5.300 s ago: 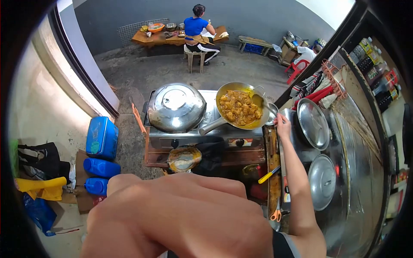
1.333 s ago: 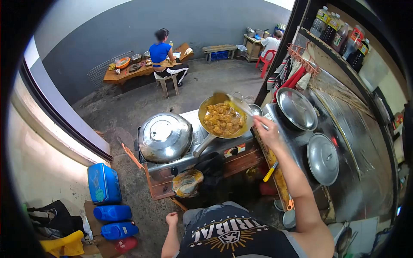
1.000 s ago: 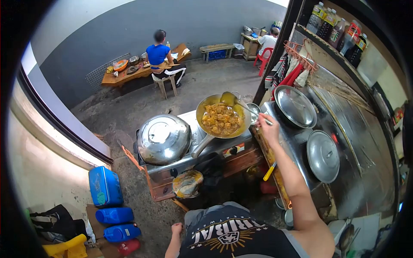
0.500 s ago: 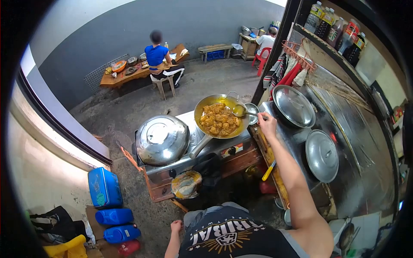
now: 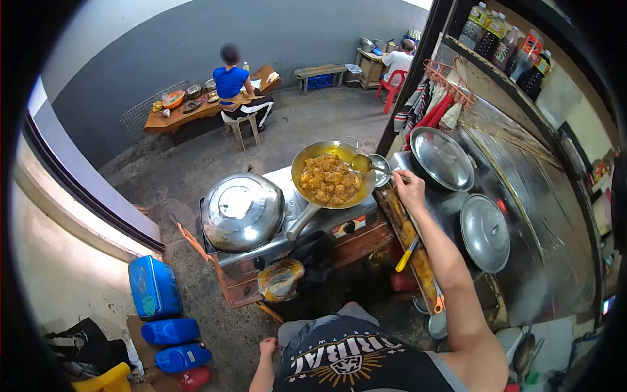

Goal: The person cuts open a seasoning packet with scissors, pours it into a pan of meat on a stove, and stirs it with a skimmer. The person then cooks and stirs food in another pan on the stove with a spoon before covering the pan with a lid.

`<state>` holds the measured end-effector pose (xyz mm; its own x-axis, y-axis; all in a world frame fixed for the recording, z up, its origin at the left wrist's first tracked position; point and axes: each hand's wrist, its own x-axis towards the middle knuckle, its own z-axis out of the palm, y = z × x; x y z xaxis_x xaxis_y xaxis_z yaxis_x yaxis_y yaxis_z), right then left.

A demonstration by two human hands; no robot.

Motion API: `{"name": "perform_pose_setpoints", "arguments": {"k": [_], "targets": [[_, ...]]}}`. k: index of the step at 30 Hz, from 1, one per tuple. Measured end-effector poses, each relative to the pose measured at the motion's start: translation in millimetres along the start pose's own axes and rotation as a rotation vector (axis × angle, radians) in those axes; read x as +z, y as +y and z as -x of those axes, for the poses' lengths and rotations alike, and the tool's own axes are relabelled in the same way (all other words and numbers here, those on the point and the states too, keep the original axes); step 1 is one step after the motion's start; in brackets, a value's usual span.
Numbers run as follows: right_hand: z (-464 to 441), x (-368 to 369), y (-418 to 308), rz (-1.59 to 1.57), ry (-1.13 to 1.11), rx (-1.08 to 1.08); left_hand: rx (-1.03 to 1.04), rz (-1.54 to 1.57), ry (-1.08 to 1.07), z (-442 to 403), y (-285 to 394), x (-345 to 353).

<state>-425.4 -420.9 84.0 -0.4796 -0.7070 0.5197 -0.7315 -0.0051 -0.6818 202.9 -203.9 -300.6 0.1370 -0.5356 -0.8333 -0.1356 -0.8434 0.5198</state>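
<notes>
My right hand [image 5: 409,189] is closed around the handle of a ladle [image 5: 360,163], whose bowl rests inside the right rim of a wok [image 5: 308,196]. Chunky orange-brown food in sauce [image 5: 330,179] fills the middle of the wok. The wok sits on the stove, its long handle pointing toward me. Just beyond my right hand, a small metal bowl [image 5: 381,178] stands by the wok's edge. My left hand [image 5: 268,346] hangs low beside my thigh with its fingers curled, and nothing shows in it.
A large domed lid [image 5: 241,209] covers the left burner. Two lids [image 5: 443,159] lie on the right counter, near a yellow-handled utensil [image 5: 406,256]. Blue containers [image 5: 155,287] stand on the floor at left. One person [image 5: 231,81] sits at a wooden table; another [image 5: 397,62] sits farther back.
My right hand has drawn slightly right with the ladle, and the ladle's bowl has turned a little at the wok's rim. The view has shifted slightly.
</notes>
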Motion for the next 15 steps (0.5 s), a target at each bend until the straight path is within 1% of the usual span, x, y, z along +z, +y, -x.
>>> {"name": "perform_pose_setpoints", "arguments": {"k": [3,7,8,11,12,15], "targets": [[3.9,-7.7,-12.1,-0.032,-0.014,0.051,-0.026,-0.003,-0.021,-0.1,2.8,-1.3],[1.6,10.3,-5.3,0.070,-0.006,-0.080,-0.020,-0.035,-0.058,-20.5,6.3,-7.0],[1.6,13.3,-10.9,0.067,-0.036,-0.052,-0.011,-0.055,-0.056,-22.9,8.5,-6.9],[-1.5,35.6,17.2,0.120,-0.036,-0.065,0.038,-0.069,-0.059,-20.3,22.3,-3.3],[-0.9,34.9,14.5,0.067,-0.043,-0.021,0.043,-0.075,-0.048,-15.7,28.4,-2.5],[-2.3,16.5,2.3,0.057,-0.044,-0.026,0.060,-0.070,-0.015,-6.2,35.2,6.4]]}}
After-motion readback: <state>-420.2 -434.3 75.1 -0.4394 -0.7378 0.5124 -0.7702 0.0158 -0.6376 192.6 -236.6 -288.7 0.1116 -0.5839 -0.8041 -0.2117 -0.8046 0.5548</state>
